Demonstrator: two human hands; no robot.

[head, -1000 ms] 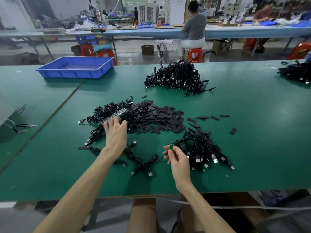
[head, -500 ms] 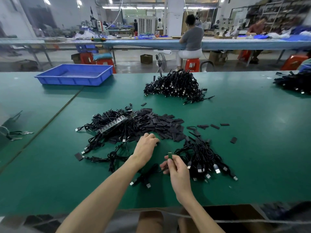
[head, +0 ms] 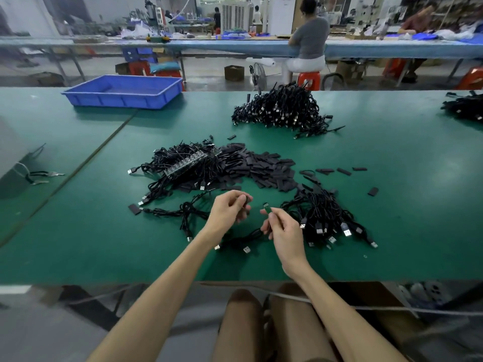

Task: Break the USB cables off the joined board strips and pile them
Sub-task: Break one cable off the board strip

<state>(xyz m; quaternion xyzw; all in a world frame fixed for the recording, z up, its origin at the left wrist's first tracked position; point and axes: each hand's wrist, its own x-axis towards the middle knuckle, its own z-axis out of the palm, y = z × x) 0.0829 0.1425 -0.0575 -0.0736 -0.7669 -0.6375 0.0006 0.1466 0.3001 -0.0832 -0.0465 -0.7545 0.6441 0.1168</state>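
Observation:
My right hand [head: 282, 229] pinches the small green board end [head: 266, 208] of a black USB cable [head: 243, 240] that trails down to the table. My left hand [head: 228, 209] is just left of it, its fingers curled round a small dark sleeve piece [head: 244, 200]. A joined board strip [head: 192, 163] with cables still attached lies in a tangle beyond my left hand. Separated cables form a loose pile [head: 326, 220] to the right of my right hand. A heap of black sleeve pieces [head: 261, 168] lies behind both hands.
A bigger cable pile [head: 282, 108] sits farther back on the green table [head: 392, 178]. A blue tray [head: 122, 91] stands at the back left, another cable heap [head: 465, 107] at the far right edge. Loose cables [head: 180, 212] lie left of my hands. A person sits at the bench behind.
My left hand came back from the strip tangle to the heap of sleeve pieces, then lifted with a dark piece toward my right hand. The right hand stayed put holding the green board end.

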